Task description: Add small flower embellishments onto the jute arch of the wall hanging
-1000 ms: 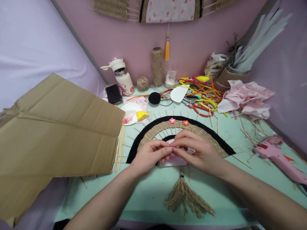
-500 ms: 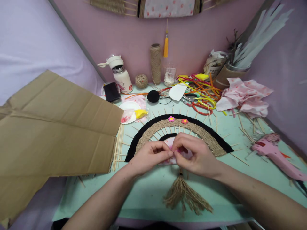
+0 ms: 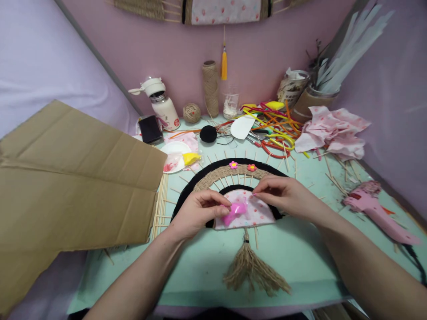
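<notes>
Head view, only one: left hand (image 3: 196,213) pinches a small bright pink piece (image 3: 235,209) between thumb and fingers, holding it right over the flowered cloth half-circle (image 3: 256,212) at the centre of the fan (image 3: 213,175). Right hand (image 3: 283,193) sits just to the right, fingertips pressed together on something tiny at the cloth's upper edge; what it is, too small to tell. Pink piece lies between the two hands, nearer the left, long axis roughly left to right with a slight tilt. Fan lies flat on the green table (image 3: 300,262), arch pointing away from the person, straight edge toward them, jute tassel (image 3: 253,269) hanging off that edge toward the table's near rim. Two little flowers (image 3: 242,166) already sit on the woven jute band above the hands. Left side is crowded by a big cardboard sheet (image 3: 76,178) overlapping the table edge and a row of sticks (image 3: 162,204). Right has a pink glue gun (image 3: 376,211), well apart from the right hand. Back is cluttered with coloured strips (image 3: 276,129), a bottle (image 3: 162,106), and twine spool (image 3: 210,86). Open room is mostly the bare strip near the tassel.
</notes>
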Action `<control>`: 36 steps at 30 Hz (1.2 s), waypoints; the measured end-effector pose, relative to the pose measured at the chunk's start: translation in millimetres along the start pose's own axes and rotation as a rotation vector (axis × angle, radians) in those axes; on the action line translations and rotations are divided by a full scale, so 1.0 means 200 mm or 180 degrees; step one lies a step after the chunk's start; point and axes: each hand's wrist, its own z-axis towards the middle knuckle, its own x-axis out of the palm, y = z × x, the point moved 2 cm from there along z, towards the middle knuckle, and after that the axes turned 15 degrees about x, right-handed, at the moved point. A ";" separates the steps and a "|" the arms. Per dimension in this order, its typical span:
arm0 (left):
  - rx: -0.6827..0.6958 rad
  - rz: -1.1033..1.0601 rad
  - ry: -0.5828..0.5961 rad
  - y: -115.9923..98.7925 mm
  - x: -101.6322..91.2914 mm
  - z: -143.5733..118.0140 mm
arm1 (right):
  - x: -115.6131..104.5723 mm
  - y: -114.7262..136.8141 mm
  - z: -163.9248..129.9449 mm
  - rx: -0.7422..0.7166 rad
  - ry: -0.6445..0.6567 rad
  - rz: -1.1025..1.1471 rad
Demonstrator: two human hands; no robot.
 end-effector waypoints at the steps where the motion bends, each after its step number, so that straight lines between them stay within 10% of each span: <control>1: 0.0059 0.0035 -0.0067 0.00 0.00 0.01 | 0.01 -0.01 0.00 -0.0024 0.0064 -0.0102; 19: 0.0913 0.1862 0.0249 0.02 0.09 -0.01 | 0.09 -0.04 0.02 -0.0627 -0.0779 -0.0788; 36: 0.1036 0.2182 0.0378 0.04 0.10 -0.02 | 0.11 0.01 0.00 -0.0492 -0.0141 -0.0688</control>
